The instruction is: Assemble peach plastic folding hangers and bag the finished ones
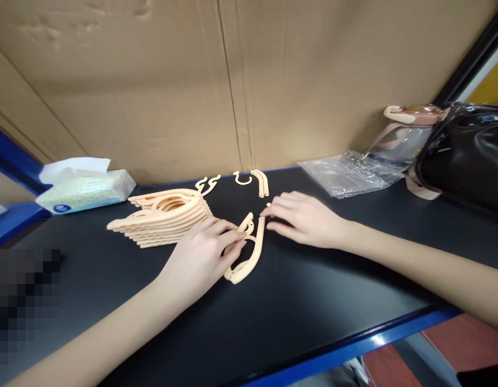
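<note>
A cream plastic folding hanger (254,255) lies on the black tabletop with its arms folded in a narrow loop. My left hand (206,247) is closed on one of its arms, thumb and fingers pinching near the upper end. My right hand (303,217) hovers at the tip of the other arm, its thumb and fingers apart. Whether its fingertips touch that tip is hard to tell. A small cream piece (268,205) shows just beside the right fingertips. Left of the hands sits a stack of matching hangers (168,220), partly covered by my left hand.
Loose cream hooks (243,179) and curved arm pieces (260,184) lie near the cardboard wall (152,97). A tissue pack (87,191) is at the back left. On the right are a clear plastic bag (345,174), a water bottle (405,140) and a dark bag (470,156).
</note>
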{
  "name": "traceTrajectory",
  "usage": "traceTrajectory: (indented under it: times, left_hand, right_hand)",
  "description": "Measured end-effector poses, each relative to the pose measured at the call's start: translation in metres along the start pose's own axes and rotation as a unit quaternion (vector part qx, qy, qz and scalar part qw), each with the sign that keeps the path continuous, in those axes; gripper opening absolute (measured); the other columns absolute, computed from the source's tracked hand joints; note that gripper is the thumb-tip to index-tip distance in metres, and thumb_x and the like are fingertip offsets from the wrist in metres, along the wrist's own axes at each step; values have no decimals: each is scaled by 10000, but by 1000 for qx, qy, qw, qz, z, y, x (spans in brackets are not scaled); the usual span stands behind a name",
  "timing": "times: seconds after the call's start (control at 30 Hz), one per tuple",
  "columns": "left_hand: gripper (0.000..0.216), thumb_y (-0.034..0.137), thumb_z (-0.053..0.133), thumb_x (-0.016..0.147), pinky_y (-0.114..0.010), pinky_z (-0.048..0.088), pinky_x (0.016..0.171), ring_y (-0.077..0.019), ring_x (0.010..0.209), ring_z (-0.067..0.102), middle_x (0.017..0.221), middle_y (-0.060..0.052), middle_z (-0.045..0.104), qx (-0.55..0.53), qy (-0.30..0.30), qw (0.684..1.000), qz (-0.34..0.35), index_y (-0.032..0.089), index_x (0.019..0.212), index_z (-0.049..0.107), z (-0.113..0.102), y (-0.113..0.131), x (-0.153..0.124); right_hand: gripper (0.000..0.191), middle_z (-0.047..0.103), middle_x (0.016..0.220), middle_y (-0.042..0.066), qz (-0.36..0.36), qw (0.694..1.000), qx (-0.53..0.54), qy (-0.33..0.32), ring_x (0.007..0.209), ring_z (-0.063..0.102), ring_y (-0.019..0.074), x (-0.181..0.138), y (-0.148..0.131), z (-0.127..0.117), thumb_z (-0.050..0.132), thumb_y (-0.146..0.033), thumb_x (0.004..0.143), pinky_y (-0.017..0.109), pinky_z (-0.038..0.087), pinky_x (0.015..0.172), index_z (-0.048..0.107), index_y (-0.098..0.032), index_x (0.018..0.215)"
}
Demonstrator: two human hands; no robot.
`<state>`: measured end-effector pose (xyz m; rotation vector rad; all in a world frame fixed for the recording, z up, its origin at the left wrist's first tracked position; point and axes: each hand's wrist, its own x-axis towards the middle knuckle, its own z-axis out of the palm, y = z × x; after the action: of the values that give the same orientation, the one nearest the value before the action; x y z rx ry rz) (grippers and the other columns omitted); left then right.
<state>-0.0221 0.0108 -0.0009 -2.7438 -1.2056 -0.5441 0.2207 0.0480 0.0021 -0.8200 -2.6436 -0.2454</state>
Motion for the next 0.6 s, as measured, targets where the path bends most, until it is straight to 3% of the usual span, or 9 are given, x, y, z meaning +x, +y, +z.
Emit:
traceTrajectory:
  times: [0.17, 0.4, 0.6]
  left_hand:
    - [215, 286, 505, 923, -337, 499, 731, -207, 873, 623, 930, -25, 717, -13, 11, 1000, 6, 212, 907, 706, -2, 2, 0]
    - [219, 199, 427, 934, -334, 504, 775, -199, 920, 627, 1003, -22, 692, -38, -19, 999, -2, 222, 920, 644, -2, -2, 0]
    - [265, 141, 393, 932, -348, 510, 793, -209, 968, 625, 1111, -36, 669, 3, -15, 999, 32, 206, 982, 645, 0, -4, -2]
  right_hand:
    - [270, 624, 919, 77, 102, 990, -95, -25, 852, 555, 212, -3, 25, 3, 530, -350, 933, 332, 381, 783, 684, -140, 1003]
    - [207, 624, 929, 65, 68, 993, -67, -69, 862, 560, 200, -6, 25, -3, 498, -154, 917, 323, 398, 777, 688, -176, 995]
    - [245, 629, 868, 22, 51, 991, -38, -121, 798, 565, 174, -7, 20, -19, 508, -4, 815, 285, 388, 692, 652, -195, 762]
